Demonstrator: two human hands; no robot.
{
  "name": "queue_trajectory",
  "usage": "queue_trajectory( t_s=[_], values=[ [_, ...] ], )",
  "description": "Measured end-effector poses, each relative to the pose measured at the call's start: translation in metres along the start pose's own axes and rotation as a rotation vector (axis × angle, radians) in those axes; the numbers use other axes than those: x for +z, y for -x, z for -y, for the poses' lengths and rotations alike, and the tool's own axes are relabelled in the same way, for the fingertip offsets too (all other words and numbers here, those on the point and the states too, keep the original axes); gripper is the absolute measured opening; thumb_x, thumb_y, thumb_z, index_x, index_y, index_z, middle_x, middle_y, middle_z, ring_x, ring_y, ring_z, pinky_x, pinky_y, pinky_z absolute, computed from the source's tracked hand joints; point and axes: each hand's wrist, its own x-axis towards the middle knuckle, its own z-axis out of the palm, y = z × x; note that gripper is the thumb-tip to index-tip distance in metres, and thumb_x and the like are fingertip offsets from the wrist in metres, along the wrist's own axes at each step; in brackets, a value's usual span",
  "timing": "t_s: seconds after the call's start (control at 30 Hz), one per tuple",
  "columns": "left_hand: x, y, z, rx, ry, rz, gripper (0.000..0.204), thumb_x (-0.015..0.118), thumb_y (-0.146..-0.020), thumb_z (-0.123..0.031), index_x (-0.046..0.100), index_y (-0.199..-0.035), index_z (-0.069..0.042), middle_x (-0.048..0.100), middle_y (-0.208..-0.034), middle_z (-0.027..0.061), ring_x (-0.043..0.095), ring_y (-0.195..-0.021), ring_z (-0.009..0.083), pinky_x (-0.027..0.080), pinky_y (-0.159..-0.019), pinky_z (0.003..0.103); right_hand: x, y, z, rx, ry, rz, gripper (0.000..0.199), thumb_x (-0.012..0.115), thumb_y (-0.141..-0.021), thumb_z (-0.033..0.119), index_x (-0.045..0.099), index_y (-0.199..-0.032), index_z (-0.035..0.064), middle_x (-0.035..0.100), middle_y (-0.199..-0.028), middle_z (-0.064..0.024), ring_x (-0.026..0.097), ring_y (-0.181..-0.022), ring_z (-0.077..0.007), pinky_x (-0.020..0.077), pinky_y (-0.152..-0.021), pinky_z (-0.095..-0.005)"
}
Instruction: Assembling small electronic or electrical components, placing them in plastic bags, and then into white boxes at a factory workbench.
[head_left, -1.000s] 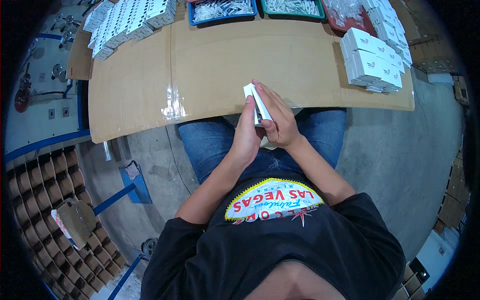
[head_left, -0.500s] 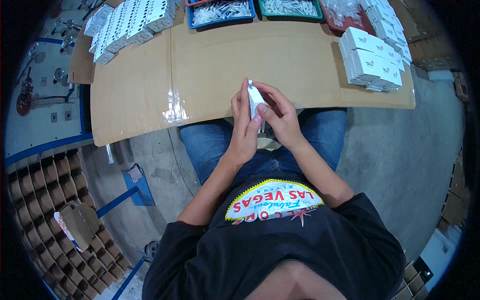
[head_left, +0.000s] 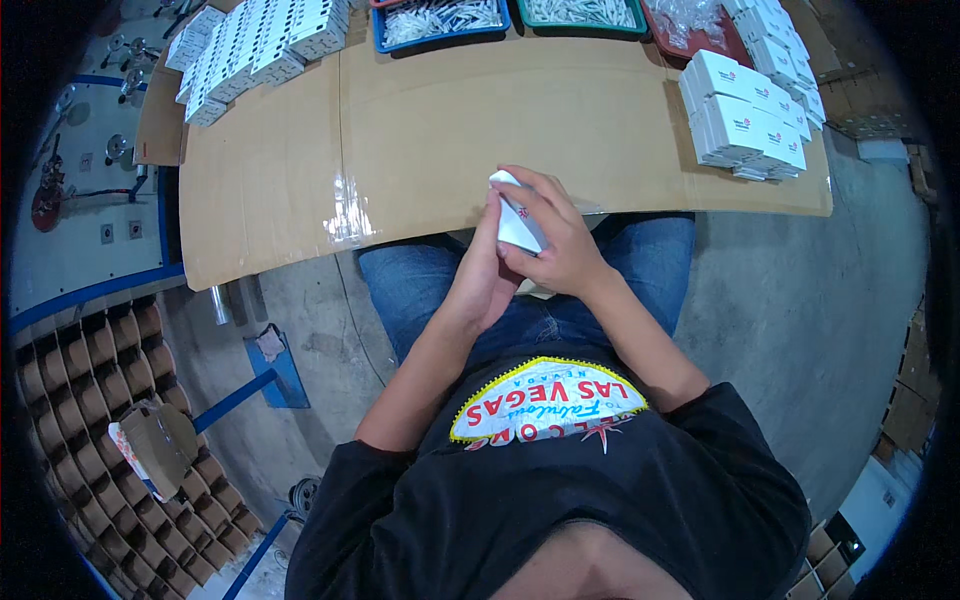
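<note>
Between my hands, just off the near edge of the cardboard-covered table (head_left: pixel 440 130), is a small white box (head_left: pixel 521 226) with a little red mark, held tilted above my lap. My right hand (head_left: pixel 562 232) wraps over its far end and right side, thumb along the near end. On the other side my left hand (head_left: pixel 482 272) is closed against the box, its fingertips hidden behind it. Both hands cover much of the box.
Stacked white boxes stand at the right (head_left: pixel 745 115) and the far left (head_left: pixel 255 55). Along the far edge are a blue tray (head_left: pixel 440 45) and a green tray (head_left: pixel 585 30) of small white pieces, and a red tray (head_left: pixel 735 50) with clear plastic. A partitioned carton (head_left: pixel 75 385) sits lower left.
The box has turned in my hands, so a broad face with a red mark now shows. My right fingers have moved across its far end, and my left hand has dropped slightly.
</note>
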Motion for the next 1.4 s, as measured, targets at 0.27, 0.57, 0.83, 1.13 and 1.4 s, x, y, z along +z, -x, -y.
queue_trajectory(
  t_s=[0.27,0.57,0.83,1.13,1.4],
  values=[
    [-0.003,-0.003,0.007,0.043,0.128,-0.081,0.057,0.038,-0.105,-0.057,0.049,-0.142,-0.015,0.058,-0.133,0.0042,0.055,-0.124,0.0184,0.043,-0.105,0.038,0.005,0.004,-0.007,-0.101,0.123,0.059,0.066,0.070,-0.091,0.029,0.049,-0.141,-0.0070,0.047,-0.147,-0.0247,0.049,-0.132,-0.0419,0.0405,-0.109,-0.0459],
    [-0.007,-0.005,0.012,0.042,0.153,-0.121,0.054,0.036,-0.106,-0.054,0.049,-0.141,-0.014,0.058,-0.132,0.0038,0.054,-0.126,0.0191,0.041,-0.109,0.038,0.008,0.004,-0.007,-0.100,0.084,0.053,0.057,0.061,-0.098,0.029,0.050,-0.141,-0.0078,0.049,-0.146,-0.0261,0.050,-0.131,-0.0429,0.0413,-0.109,-0.0451],
    [-0.009,-0.006,0.017,0.078,0.127,-0.108,0.054,0.036,-0.106,-0.055,0.050,-0.139,-0.014,0.058,-0.130,0.0034,0.055,-0.124,0.0195,0.042,-0.107,0.039,0.011,0.009,-0.019,-0.067,-0.050,0.035,0.055,0.055,-0.102,0.030,0.049,-0.143,-0.0063,0.049,-0.147,-0.0258,0.049,-0.134,-0.0425,0.0394,-0.112,-0.0447],
    [-0.012,-0.007,0.013,0.118,0.099,-0.101,0.051,0.039,-0.106,-0.050,0.049,-0.140,-0.013,0.059,-0.128,0.0050,0.057,-0.119,0.0204,0.044,-0.104,0.040,0.005,0.001,-0.010,-0.070,-0.065,0.069,0.065,0.062,-0.096,0.032,0.043,-0.149,-0.0011,0.041,-0.155,-0.0228,0.040,-0.143,-0.0393,0.0313,-0.118,-0.0468],
    [-0.009,-0.008,0.002,0.442,-0.194,-0.141,0.054,0.045,-0.104,-0.031,0.036,-0.151,-0.007,0.050,-0.140,0.0101,0.053,-0.124,0.0190,0.046,-0.102,0.034,0.000,0.002,-0.001,0.105,-0.255,-0.014,0.067,0.070,-0.091,0.027,0.046,-0.149,0.0043,0.040,-0.157,-0.0203,0.038,-0.146,-0.0343,0.0335,-0.117,-0.0441]
  ],
)
